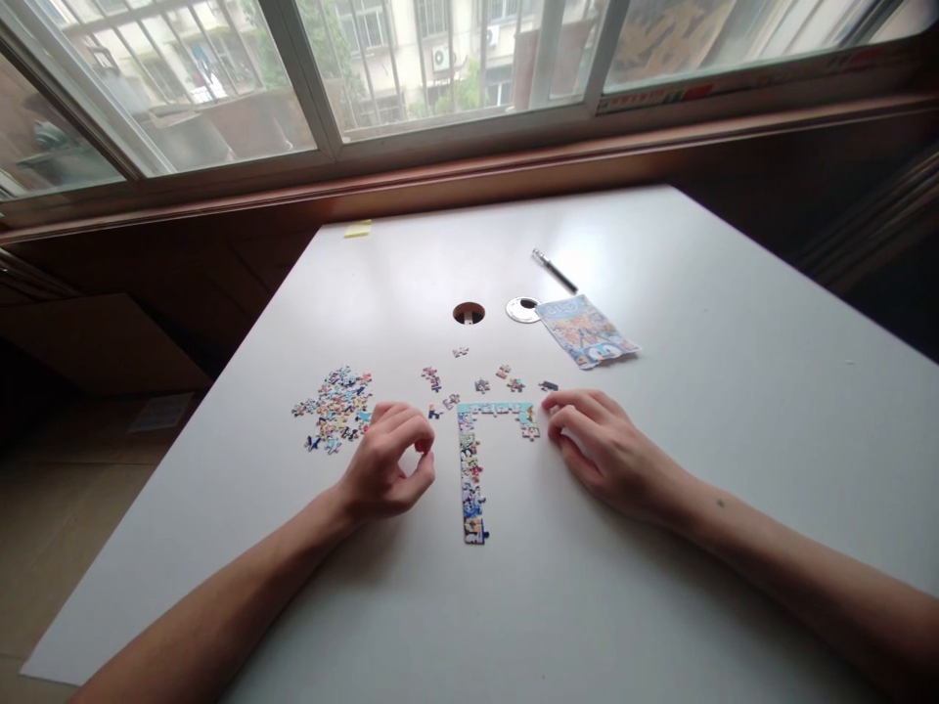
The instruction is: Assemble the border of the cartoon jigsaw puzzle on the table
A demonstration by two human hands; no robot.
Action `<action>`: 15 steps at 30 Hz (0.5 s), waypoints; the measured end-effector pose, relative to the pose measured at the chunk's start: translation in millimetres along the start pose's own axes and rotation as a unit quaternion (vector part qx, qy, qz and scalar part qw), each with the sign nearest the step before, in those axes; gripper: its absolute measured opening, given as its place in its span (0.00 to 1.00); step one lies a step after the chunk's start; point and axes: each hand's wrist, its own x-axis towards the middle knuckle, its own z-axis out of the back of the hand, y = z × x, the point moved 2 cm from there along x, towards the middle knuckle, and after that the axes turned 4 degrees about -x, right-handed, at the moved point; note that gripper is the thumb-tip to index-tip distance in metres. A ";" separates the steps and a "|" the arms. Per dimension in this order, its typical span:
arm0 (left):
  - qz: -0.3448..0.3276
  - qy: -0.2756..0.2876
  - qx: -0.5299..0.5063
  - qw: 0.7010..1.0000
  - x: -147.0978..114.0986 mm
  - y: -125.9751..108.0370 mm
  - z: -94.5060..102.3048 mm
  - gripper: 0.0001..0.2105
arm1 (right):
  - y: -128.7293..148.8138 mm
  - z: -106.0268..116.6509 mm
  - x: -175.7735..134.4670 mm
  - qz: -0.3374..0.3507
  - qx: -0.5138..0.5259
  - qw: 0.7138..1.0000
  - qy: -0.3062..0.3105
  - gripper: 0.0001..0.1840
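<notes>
A partly joined jigsaw puzzle (470, 469) lies on the white table, its strips forming a left side and a top side with a short turn down at the right. Left of it my left hand (392, 458) rests with curled fingers, thumb and index tips close together; nothing shows between them. Beside that hand lies a heap of loose puzzle pieces (337, 403). My right hand (598, 445) is at the puzzle's upper right corner, fingers loosely bent and apart, holding nothing. Near its index fingertip is a dark puzzle piece (548, 386).
Several loose pieces (481, 385) lie above the puzzle's top strip. Farther back are a picture sheet (587, 332), a pen (556, 271), a round metal cover (519, 310) and a cable hole (468, 314). A yellow sticky note (358, 229) marks the far edge, below the window.
</notes>
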 end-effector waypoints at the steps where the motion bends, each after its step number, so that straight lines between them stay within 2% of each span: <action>1: 0.000 0.001 -0.001 1.000 -0.4 0.1 -0.1 0.05 | -0.1 -0.2 0.0 0.001 0.000 1.000 0.000 0.07; 15: -0.011 0.011 -0.010 1.000 -2.4 0.2 -0.3 0.07 | 2.3 1.7 1.1 0.003 -0.001 1.000 -0.001 0.07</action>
